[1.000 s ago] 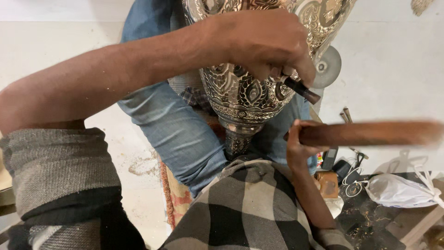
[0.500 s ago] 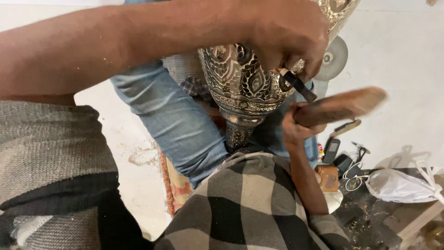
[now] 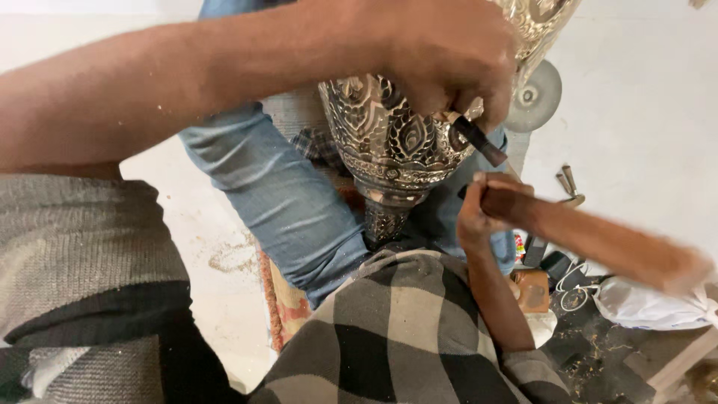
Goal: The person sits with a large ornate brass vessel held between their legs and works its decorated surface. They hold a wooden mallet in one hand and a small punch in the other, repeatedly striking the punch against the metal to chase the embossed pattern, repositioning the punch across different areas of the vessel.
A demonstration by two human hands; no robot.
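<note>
Since the earlier frame the wooden mallet point(image 3: 598, 243) has been swung lower and out to the right of the engraved metal vase point(image 3: 396, 142), its far end now blurred, and the view has been drawn nearer to the vase. The vase is seen held across the lap, against the blue-jeaned leg point(image 3: 277, 202), with its narrow foot turned toward the checked shirt point(image 3: 404, 337) and its wide body running up out of the top of the picture. The left hand point(image 3: 449, 63) is laid over the vase's upper right side, and its fingers are curled tightly around a dark chisel point(image 3: 479, 141); the chisel's upper part is hidden in the grip, so that the meeting of its tip with the metal cannot be told. Only the chisel's free end is shown, slanted down to the right of the vase. The right hand point(image 3: 482, 213) is closed in a fist around the near end of the mallet, just below the chisel's free end and slightly apart from it. Right of the vase, a round grey disc point(image 3: 537, 96) is seen lying on the pale floor, and further down a few small metal tools point(image 3: 565, 179) are scattered. Lower right of the vase, a white plastic bag point(image 3: 647, 303) and a small brown box point(image 3: 532, 293) are found among dark clutter.
</note>
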